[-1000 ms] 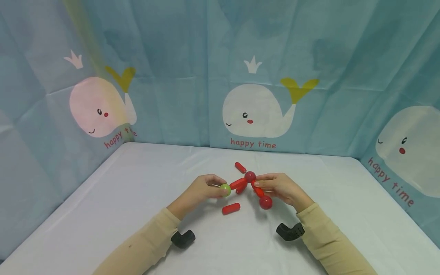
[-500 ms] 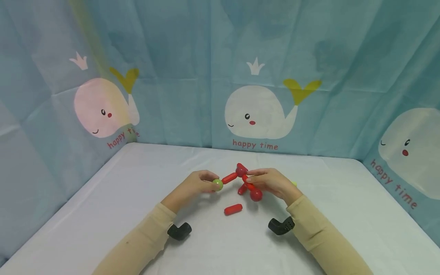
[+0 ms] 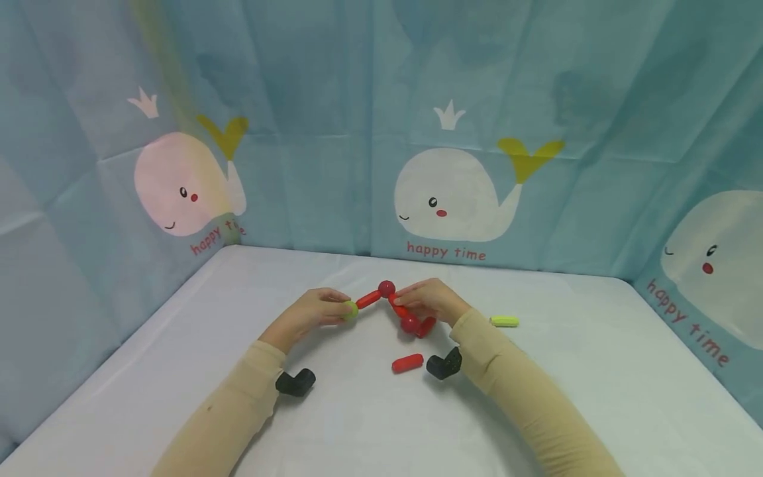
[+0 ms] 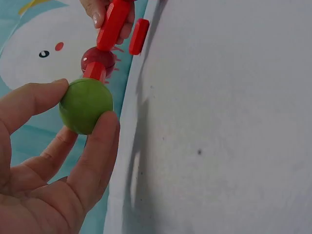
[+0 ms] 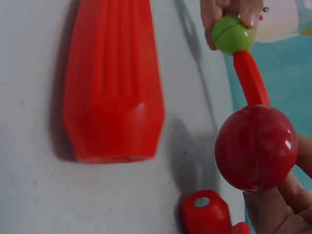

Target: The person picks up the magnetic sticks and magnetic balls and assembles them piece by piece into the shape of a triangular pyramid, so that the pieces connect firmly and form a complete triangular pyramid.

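In the head view, my left hand (image 3: 306,315) pinches a green ball (image 3: 350,310) between thumb and fingers. A red rod (image 3: 368,299) joins that ball to a dark red ball (image 3: 387,289). From there a second red rod (image 3: 398,308) runs down to another red ball (image 3: 409,323). My right hand (image 3: 434,299) pinches this second rod, and its fingers cover part of it. The left wrist view shows the green ball (image 4: 87,106) close up, in line with the dark red ball (image 4: 97,59). The chain is held above the white table.
One loose red rod (image 3: 426,327) lies below my right hand, and another red rod (image 3: 408,363) lies nearer to me. A yellow-green rod (image 3: 504,321) lies to the right of my right arm. A whale-print curtain (image 3: 322,192) stands behind the white table (image 3: 357,424).
Both hands have moved left and slightly away from me with the chain of balls and rods. The yellow-green rod has come out from behind my right arm. The far loose red rod is hidden now.
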Demonstrator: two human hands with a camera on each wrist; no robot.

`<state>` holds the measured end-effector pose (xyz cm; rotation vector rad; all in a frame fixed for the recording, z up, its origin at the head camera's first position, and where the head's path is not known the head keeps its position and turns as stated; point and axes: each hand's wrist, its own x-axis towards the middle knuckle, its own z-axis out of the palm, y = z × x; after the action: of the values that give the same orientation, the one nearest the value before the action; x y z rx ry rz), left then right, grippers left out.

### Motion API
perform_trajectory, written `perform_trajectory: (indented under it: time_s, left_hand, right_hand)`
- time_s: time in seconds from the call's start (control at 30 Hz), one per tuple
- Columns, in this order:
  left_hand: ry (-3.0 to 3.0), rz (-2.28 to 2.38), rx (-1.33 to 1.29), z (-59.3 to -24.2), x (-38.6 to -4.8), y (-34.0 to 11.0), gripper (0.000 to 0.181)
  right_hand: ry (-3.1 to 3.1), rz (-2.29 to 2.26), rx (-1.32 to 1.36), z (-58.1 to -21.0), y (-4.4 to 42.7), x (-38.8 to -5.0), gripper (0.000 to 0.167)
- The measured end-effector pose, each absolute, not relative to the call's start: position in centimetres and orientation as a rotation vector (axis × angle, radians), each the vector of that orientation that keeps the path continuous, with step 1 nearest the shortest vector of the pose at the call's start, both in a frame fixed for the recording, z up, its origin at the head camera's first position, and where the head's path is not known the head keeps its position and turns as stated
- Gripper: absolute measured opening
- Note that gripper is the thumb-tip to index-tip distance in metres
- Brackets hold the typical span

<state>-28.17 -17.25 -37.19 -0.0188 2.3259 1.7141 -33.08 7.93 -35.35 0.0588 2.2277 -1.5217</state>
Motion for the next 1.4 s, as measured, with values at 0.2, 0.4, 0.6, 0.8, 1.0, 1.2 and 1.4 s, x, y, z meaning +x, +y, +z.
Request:
perform_trajectory:
  time_s: [0.2, 0.4, 0.6, 0.8, 1.0, 1.2, 1.4]
  left_hand:
    - [2.335, 1.703, -0.066, -37.8, -28.3, -17.5, 0.039]
    - [2.411, 1.613, -0.107, -38.0, -28.4, -17.4, 0.038]
    - [2.434, 1.591, -0.158, -38.0, -28.6, -17.2, 0.038]
    - [2.438, 1.573, -0.155, -37.9, -28.7, -17.0, 0.038]
    - [2.441, 1.564, -0.17, -38.0, -28.7, -16.9, 0.038]
    - [2.459, 1.519, -0.179, -37.6, -28.4, -16.9, 0.039]
    - [2.446, 1.526, -0.181, -37.6, -28.3, -17.1, 0.04]
  right_hand:
    - [2.185, -1.556, 0.106, -36.4, 7.2, -33.6, 0.032]
    - [2.186, -1.559, 0.146, -36.6, 7.2, -33.7, 0.032]
    - [2.199, -1.538, 0.128, -36.6, 7.1, -33.6, 0.032]
    - [2.245, -1.515, 0.096, -36.6, 7.6, -33.5, 0.032]
    - [2.363, -1.426, -0.008, -35.8, 8.8, -32.4, 0.035]
    - [2.353, -1.498, -0.136, -34.6, 10.5, -30.7, 0.043]
    - [2.321, -1.507, -0.184, -34.6, 12.1, -29.0, 0.043]
